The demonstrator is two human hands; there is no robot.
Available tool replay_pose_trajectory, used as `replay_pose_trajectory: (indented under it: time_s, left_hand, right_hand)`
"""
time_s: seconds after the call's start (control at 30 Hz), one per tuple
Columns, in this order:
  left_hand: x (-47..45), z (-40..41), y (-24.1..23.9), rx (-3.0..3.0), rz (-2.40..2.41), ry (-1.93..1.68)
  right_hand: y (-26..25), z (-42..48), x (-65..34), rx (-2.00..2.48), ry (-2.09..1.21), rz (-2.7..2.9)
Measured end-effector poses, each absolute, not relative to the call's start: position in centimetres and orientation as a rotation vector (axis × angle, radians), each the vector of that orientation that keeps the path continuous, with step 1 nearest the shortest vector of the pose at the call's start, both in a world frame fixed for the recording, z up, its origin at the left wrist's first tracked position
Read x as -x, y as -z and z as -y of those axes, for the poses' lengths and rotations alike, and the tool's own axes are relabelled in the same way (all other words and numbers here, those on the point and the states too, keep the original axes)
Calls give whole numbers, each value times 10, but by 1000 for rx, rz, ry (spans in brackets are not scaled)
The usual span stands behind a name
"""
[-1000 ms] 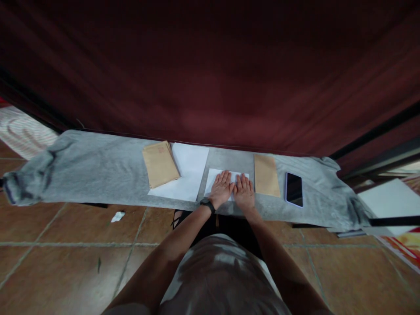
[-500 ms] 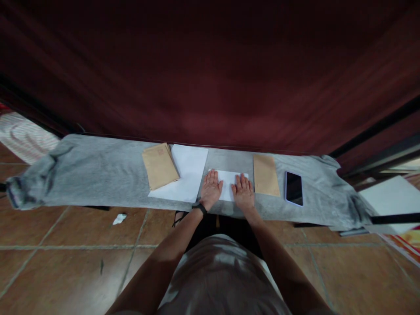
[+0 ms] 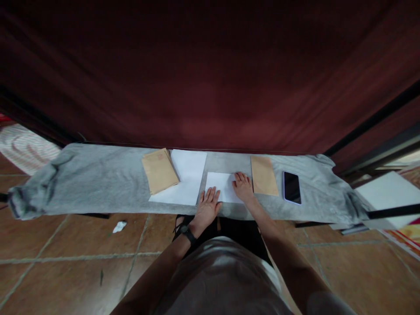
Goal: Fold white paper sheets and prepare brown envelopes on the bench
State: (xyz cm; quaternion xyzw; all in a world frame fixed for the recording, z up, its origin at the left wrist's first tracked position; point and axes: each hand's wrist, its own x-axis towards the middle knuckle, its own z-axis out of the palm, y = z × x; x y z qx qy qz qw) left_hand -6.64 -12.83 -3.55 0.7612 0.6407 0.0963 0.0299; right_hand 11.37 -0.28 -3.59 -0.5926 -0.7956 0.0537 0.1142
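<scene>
A small white sheet of paper (image 3: 220, 183), seemingly folded, lies flat in front of me on the grey cloth. My left hand (image 3: 207, 208) rests palm down over its near left corner, fingers spread. On its right edge lies my right hand (image 3: 243, 186), fingers extended and slightly bent, holding nothing. Just right of that hand is a single brown envelope (image 3: 264, 176). To the left, larger white paper (image 3: 189, 175) sits partly under a stack of brown envelopes (image 3: 160, 171).
A phone (image 3: 292, 187) with a dark screen lies right of the single envelope. The long, narrow surface under the grey cloth (image 3: 98, 179) borders a dark red curtain (image 3: 210, 96). A crumpled white scrap (image 3: 119, 226) is on the tiled floor, and a white board (image 3: 390, 197) stands at the right.
My left hand has slid down toward me from the middle of the small sheet to its near left corner. My right hand has shifted only slightly, its fingers now a bit more bent.
</scene>
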Motion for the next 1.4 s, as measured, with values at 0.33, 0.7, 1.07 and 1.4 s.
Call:
replay_pose_trajectory:
  time_s: [0.33,0.7,1.07,1.4]
  left_hand:
    - [79,119,25,-2394,-1888,-137]
    - [78,119,4,-2358,-1840,-478]
    - [55,135,17,-2435,-1714,-314]
    - [63,133,7,-2462,-1710,-282]
  right_hand:
    - [10,-40,-123,1786,-486,2266]
    - [20,-3,-165,1665,-1059,1699]
    - [49,39,-157,1616,-1245,1401]
    - [50,72,-179,1437,-938,1685]
